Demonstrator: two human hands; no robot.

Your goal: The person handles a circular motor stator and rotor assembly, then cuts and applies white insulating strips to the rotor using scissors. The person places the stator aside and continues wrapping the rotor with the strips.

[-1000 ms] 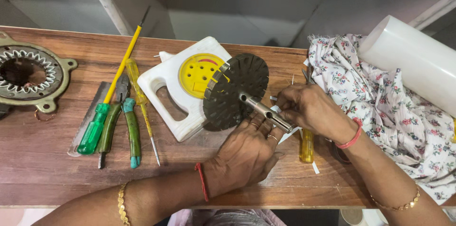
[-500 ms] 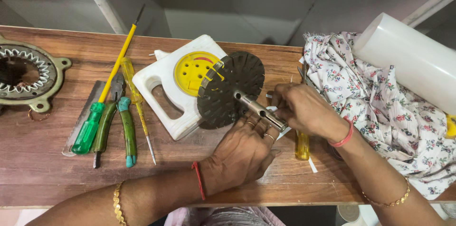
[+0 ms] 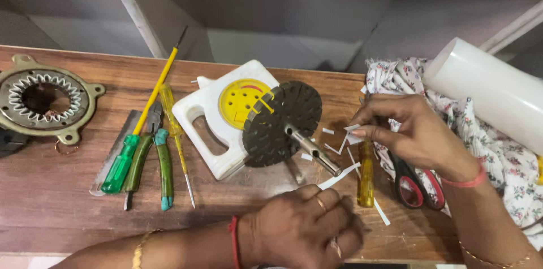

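A dark slotted rotor disc with a metal shaft leans on a white plastic holder that has a yellow round centre. No hand touches it. My right hand is to the right of the disc and pinches a small white paper piece between thumb and fingertips. My left hand rests curled at the table's front edge, below the shaft. A white paper strip sticks out by its knuckles; I cannot tell whether it is held.
To the left lie a green-handled screwdriver, green-handled pliers, a thin yellow screwdriver and a wound stator. A yellow-handled tool, scissors, a floral cloth and a white roll are to the right. Loose paper strips are scattered around.
My left hand has let go of the rotor shaft and dropped back to the table's front edge. My right hand has lifted off the shaft and now pinches a paper piece.
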